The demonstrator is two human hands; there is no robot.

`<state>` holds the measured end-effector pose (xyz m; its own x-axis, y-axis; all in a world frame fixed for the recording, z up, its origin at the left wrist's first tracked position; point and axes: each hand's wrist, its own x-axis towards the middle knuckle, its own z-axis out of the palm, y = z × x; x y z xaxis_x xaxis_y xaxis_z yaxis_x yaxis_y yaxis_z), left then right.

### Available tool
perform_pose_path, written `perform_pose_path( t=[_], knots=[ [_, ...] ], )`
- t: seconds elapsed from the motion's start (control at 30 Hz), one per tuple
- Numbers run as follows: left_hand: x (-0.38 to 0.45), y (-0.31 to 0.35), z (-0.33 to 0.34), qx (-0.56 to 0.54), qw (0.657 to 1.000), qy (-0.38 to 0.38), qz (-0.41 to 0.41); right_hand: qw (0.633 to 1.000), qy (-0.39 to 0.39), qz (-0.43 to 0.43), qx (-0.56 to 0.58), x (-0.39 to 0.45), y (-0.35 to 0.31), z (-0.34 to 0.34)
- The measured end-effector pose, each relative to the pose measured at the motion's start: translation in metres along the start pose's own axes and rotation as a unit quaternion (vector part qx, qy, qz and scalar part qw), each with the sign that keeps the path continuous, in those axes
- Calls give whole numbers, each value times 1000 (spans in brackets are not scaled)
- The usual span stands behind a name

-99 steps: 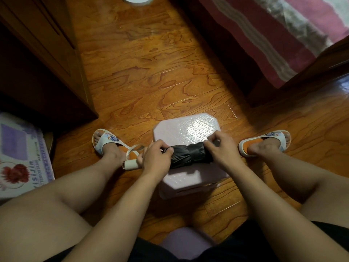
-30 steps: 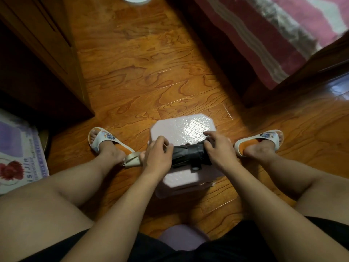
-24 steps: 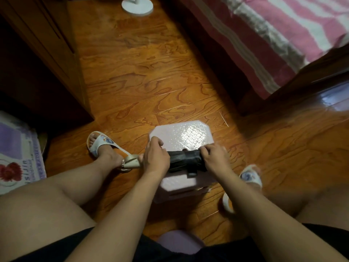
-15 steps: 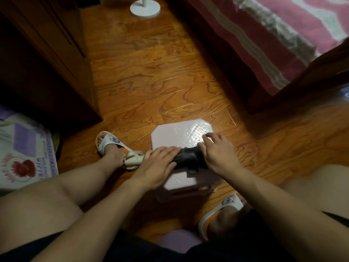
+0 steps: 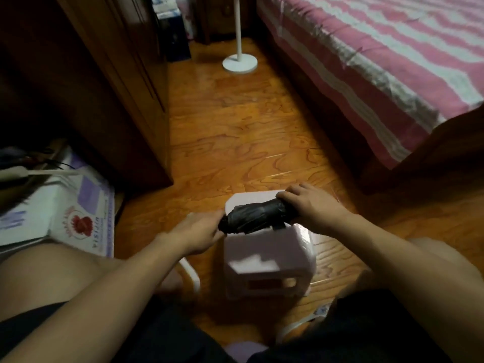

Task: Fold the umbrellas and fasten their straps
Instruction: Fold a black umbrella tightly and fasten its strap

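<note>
Lying rolled tight into a dark, creased bundle, the umbrella (image 5: pixel 258 214) now rising off the pale stool (image 5: pixel 267 260) where it was resting a moment ago, suggesting folding finished and strap fastened, though strap closure too blurred for telling. Clenching round its far end, the right hand (image 5: pixel 311 206). Pinching or merely touching the near tip, the left hand (image 5: pixel 199 233), its fingers' hold not clear through blur.
</note>
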<state>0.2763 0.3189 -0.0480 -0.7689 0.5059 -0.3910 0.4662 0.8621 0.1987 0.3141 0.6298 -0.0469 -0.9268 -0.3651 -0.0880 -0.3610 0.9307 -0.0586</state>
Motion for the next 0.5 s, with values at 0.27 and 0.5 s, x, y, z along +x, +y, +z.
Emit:
perform_pose_path(
  t=[0.27,0.5],
  knots=[
    [-71,11,-59,-693,686,161,-150,873,59,168,454,74,-111,-101],
    [-96,-55,-160,-831,392,363,-154,841,-37,-16,539,141,-257,-169]
  ],
)
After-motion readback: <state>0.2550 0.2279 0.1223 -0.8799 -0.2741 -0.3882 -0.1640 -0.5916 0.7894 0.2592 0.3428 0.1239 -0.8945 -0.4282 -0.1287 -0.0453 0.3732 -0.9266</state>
